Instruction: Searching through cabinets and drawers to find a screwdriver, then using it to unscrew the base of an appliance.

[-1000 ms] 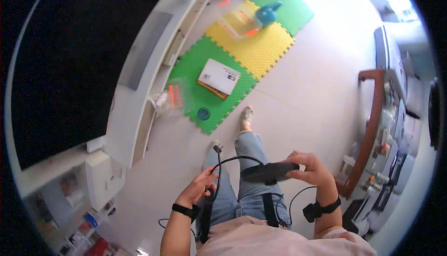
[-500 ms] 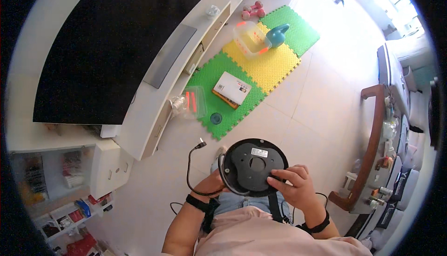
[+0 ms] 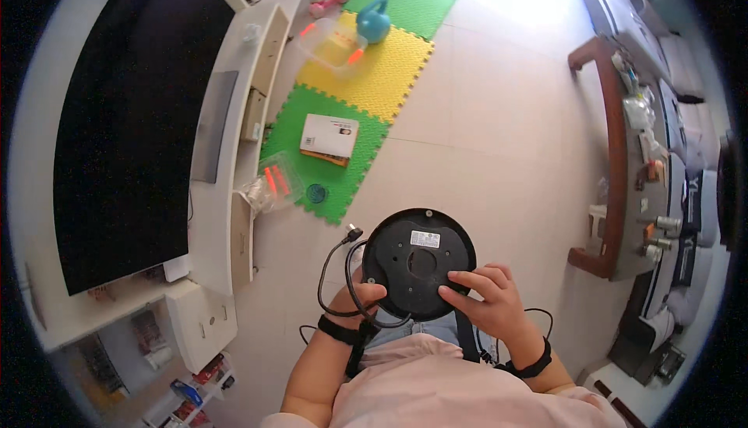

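Note:
I hold a round black appliance base [image 3: 421, 264] with its underside up, showing a pale label, screw holes and a centre opening. My left hand [image 3: 358, 297] grips its lower left edge, the thumb at the rim and the other fingers mostly hidden behind. My right hand [image 3: 487, 299] holds the lower right side, fingertips resting on the underside. A black cord [image 3: 323, 288] loops beside my left hand, its plug [image 3: 352, 233] sticking up left of the base.
Ahead are green and yellow foam mats [image 3: 413, 70] with a white box [image 3: 329, 133], teal kettlebell [image 3: 372, 23], pink dumbbells [image 3: 327, 0] and clear bins [image 3: 333, 45]. A white TV cabinet [image 3: 218, 241] lines the left; a wooden-framed low table [image 3: 612, 155] stands right.
The black base, seen nearly edge-on a second ago, is turned up to face me. My left hand has moved from the cord onto its rim. My head view has shifted.

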Motion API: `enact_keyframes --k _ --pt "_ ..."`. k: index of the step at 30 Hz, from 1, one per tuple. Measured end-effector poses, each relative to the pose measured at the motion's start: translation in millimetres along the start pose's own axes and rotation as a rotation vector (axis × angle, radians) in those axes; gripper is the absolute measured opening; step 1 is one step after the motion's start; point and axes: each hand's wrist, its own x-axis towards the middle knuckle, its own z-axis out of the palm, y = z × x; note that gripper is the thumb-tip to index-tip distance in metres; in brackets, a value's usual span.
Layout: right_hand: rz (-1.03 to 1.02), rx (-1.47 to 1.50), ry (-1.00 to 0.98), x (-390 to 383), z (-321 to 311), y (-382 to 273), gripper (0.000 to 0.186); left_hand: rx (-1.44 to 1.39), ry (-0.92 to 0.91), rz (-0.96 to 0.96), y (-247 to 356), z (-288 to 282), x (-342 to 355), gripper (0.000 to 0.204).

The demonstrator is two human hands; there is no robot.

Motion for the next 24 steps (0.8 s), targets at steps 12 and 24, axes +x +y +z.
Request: enact_keyframes --k 12,24 --pt "0.217 0.021 0.046 -42.8 -14.5 -13.7 0.051 0.149 0.016 -0.123 -10.3 21.8 14.1 0.079" --pt "0.852 1.225 0.213 -35.3 45.4 -55.2 0.077 0.143 -0.119 -0.145 10.2 -8.2 -26.1 0.075"
